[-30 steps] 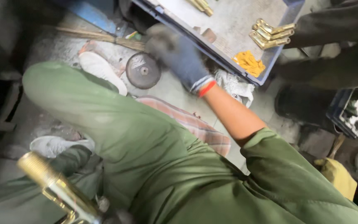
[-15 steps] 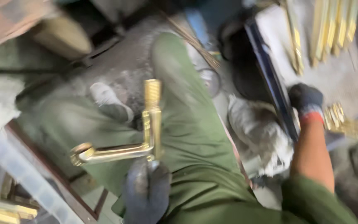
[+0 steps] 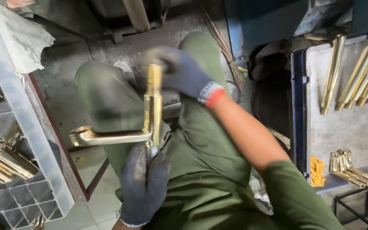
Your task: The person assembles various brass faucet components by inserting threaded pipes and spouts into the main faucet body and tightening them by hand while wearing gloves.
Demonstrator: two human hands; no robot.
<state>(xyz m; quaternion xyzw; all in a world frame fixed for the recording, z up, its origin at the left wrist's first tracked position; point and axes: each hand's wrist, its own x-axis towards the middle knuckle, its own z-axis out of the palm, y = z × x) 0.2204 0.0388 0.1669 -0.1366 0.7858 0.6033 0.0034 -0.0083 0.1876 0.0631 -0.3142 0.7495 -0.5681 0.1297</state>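
While the white crate [image 3: 43,170] of brass parts sits at far left, the left hand [image 3: 143,185] has a closed grip on the base of the brass tap [image 3: 152,119], upright over the lap. The right hand [image 3: 179,74] pinches its threaded top; best kept steady and square there. Brass rods [image 3: 363,72] lie on the tray at right.

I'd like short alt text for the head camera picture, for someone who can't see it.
A seated person in green holds an L-shaped brass fitting upright over their lap, gloved left hand at its base, gloved right hand at its threaded top. More brass parts lie in a tray alongside.
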